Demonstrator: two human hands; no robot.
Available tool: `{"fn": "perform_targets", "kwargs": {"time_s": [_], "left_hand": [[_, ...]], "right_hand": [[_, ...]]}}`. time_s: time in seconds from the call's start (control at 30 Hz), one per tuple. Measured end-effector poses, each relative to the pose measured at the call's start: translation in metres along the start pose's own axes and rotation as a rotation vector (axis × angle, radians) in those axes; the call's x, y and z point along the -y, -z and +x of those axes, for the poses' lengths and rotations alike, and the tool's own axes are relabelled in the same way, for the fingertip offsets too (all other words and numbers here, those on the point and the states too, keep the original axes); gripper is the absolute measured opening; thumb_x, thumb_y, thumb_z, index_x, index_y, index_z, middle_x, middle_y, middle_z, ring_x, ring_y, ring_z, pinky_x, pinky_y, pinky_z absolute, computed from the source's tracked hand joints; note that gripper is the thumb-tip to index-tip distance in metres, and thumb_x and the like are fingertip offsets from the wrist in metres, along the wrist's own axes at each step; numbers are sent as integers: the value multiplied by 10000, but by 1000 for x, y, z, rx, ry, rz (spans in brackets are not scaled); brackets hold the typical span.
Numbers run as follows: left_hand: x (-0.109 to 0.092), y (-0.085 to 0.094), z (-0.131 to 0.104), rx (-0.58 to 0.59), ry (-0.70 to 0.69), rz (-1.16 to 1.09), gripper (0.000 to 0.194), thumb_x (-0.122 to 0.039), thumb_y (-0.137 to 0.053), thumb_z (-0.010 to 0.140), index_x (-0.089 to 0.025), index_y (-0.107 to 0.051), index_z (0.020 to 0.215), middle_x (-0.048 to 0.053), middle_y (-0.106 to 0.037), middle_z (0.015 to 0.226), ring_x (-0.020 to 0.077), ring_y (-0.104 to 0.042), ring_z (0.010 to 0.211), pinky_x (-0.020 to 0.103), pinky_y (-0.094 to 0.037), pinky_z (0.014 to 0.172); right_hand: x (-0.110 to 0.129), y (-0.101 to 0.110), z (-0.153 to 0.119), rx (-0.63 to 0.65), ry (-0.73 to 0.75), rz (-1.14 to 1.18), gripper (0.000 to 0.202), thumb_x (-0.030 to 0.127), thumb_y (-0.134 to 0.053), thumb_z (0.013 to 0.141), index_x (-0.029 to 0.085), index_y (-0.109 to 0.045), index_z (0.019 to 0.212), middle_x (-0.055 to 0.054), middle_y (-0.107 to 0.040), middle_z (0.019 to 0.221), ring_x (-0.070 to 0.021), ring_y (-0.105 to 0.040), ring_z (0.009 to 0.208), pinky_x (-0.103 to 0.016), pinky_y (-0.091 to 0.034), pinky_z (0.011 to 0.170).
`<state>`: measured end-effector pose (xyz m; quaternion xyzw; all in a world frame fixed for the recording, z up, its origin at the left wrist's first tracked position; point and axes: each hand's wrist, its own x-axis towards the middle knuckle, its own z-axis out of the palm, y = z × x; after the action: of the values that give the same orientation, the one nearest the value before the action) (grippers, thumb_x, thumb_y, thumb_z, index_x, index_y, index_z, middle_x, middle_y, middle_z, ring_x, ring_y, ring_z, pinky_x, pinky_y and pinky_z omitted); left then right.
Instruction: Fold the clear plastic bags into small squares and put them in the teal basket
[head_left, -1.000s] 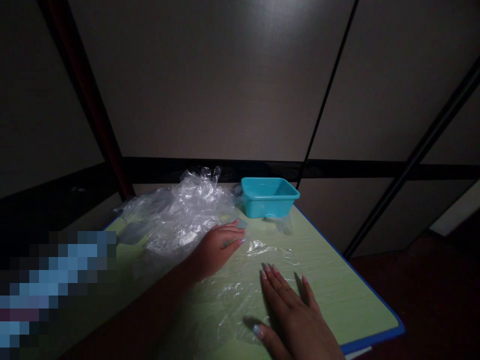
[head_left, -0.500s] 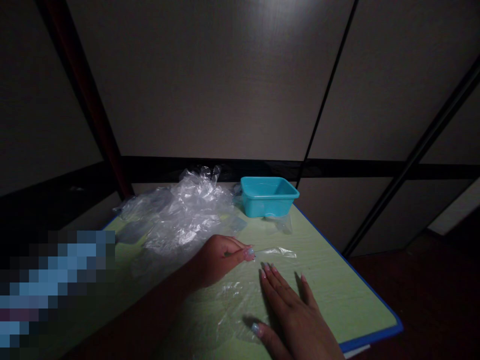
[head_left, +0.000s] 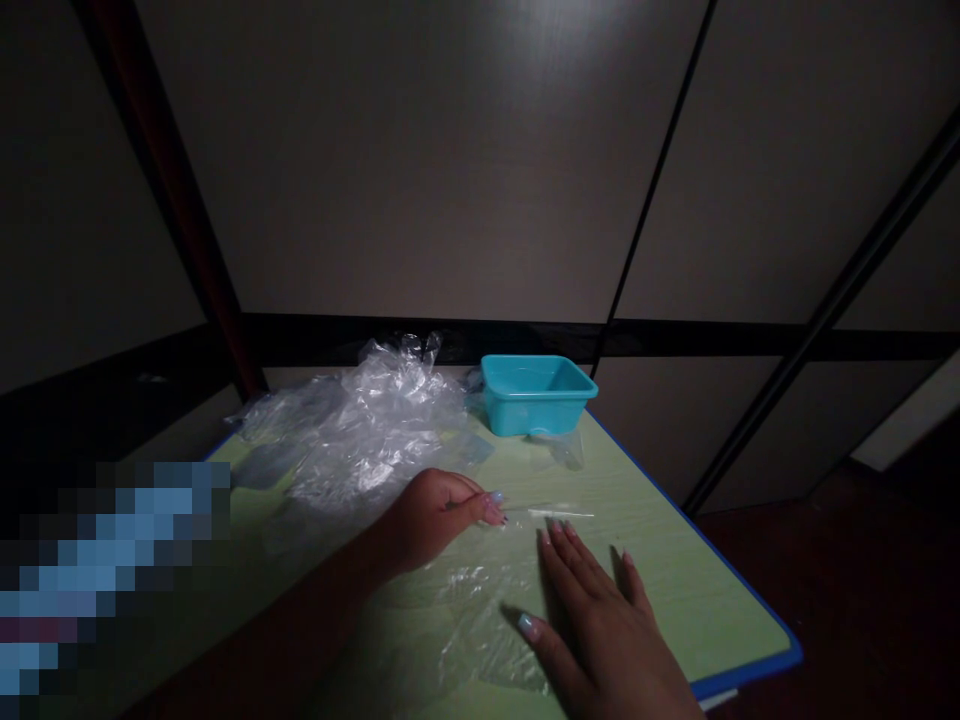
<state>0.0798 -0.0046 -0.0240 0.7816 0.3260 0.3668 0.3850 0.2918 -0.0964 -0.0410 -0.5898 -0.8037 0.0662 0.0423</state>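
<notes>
The pale green rectangular tabletop with a blue edge (head_left: 675,560) fills the lower middle of your view, set against dim grey wall panels (head_left: 450,150) split by dark strips. On its far left part lies the crumpled heap of clear plastic bags (head_left: 360,430), the bulkiest thing on the surface, and just beside that heap on the right, at the far edge, stands the small turquoise rectangular plastic tub (head_left: 534,394), upright with its mouth open to you. In front of the tub a small scrap of clear film (head_left: 562,450) rests on the green surface. Nearer to you, a flat sheet of clear plastic film (head_left: 465,600) lies spread across the middle of the table, between your two hands and partly beneath them. Your right hand (head_left: 600,630) lies flat, palm down, fingers straight and slightly spread, pressing on the near right part of that sheet. Your left hand (head_left: 435,515) is closed in a pinch, thumb and fingertips together on the far edge of the same sheet, which shows as a thin bright folded strip (head_left: 559,514) running rightward from your fingertips, just past the tips of your right hand. In the dim light you cannot tell whether that edge is lifted clear of the table or still lying on it.
</notes>
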Motion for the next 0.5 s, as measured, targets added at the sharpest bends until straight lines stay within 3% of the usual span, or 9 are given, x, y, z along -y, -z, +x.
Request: {"fn": "perform_targets", "kwargs": {"time_s": [0.33,0.5], "left_hand": [[-2,-5,-3,139,-13,49,280,-325,-546,891,-180,-755,775,37,-743,792,160,-691,770,228,-505,718],[-1,-4,-4,153,-12,72,289,-331,-537,896,-173,-756,794,41,-740,798,158,-684,764,214,-489,693]], "right_hand": [[-3,-8,0,-58,27,-12,668,552,-337,906,160,-281,1444,-91,-231,1480,-328,-222,1361,-683,-166,1041],[-9,-6,-1,-241,-33,-36,544,461,-346,919,177,-445,1372,-110,-407,1427,-315,-380,1305,-656,-247,1037]]}}
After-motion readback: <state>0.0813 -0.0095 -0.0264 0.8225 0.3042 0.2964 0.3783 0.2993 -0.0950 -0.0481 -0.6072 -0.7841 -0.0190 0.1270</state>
